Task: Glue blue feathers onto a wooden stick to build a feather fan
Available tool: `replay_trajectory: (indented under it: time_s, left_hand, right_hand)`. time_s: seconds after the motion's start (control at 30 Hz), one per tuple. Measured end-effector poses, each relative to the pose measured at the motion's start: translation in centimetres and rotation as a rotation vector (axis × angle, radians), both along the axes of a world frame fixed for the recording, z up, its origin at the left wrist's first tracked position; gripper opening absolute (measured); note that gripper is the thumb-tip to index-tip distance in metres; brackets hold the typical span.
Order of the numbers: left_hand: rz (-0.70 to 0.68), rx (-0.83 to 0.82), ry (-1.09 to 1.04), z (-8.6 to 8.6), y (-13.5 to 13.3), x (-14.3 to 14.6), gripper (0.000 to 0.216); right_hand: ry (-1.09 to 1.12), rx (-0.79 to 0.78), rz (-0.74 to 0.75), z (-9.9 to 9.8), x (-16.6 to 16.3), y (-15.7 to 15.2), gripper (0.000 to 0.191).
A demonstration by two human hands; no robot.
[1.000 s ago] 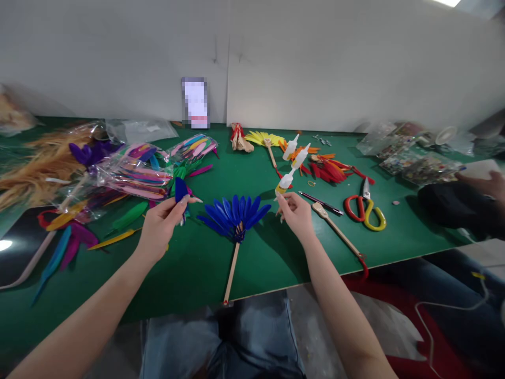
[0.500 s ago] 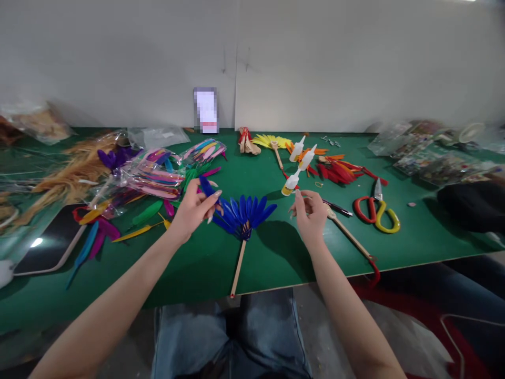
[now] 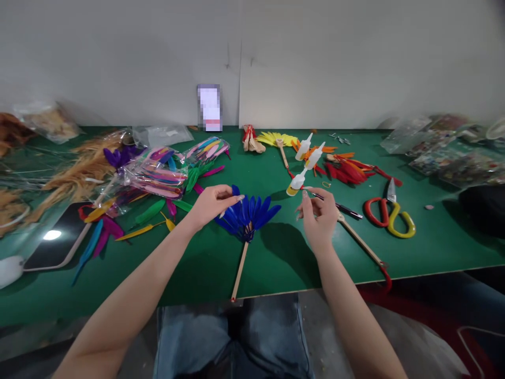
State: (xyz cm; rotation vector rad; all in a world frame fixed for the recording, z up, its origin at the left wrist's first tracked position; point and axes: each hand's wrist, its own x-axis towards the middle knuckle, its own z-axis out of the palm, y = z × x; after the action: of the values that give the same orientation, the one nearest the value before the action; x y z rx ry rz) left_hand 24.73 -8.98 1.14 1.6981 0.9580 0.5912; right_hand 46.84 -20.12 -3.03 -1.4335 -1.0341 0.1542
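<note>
Lying near the middle of the frame, the blue feather fan (image 3: 256, 213) rests on the green bench (image 3: 284, 273), and its wooden stick (image 3: 240, 273) points down to the near edge. Above the upper left part of the fan, the left hand (image 3: 212, 204) pinches a single blue feather (image 3: 235, 190), mostly hidden by fingers. Right of the fan, the right hand (image 3: 319, 218) is half curled near a small white bottle (image 3: 295, 184); I cannot tell if it holds something. Farther right are a pen (image 3: 353, 213), another stick (image 3: 361, 239) and scissors (image 3: 391, 193). Bagged coloured feathers (image 3: 153, 176) lie at left.
</note>
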Motion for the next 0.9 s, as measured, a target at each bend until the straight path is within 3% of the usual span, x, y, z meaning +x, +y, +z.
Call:
replay_trajectory:
  time_s: [0.2, 0.53, 0.67, 0.9]
  left_hand:
    - [0.109, 0.007, -0.007, -1.1, 0.0, 0.3, 0.032]
    - [0.086, 0.101, 0.027, -1.8, -0.3, 0.3, 0.026]
    - [0.093, 0.141, 0.040, -2.1, -0.5, 0.2, 0.026]
    - [0.118, 0.177, 0.087, -2.2, -1.1, 0.3, 0.025]
  right_hand:
    - [-0.027, -0.035, 0.003, 0.2, -0.4, -0.2, 0.016]
    - [-0.025, -0.022, 0.020, 0.6, -0.8, -0.8, 0.020]
    - [-0.072, -0.005, 0.007, 0.2, -3.1, -2.6, 0.034]
    - [-0.379, -0.165, 0.217, -1.0, -8.8, -6.2, 0.072]
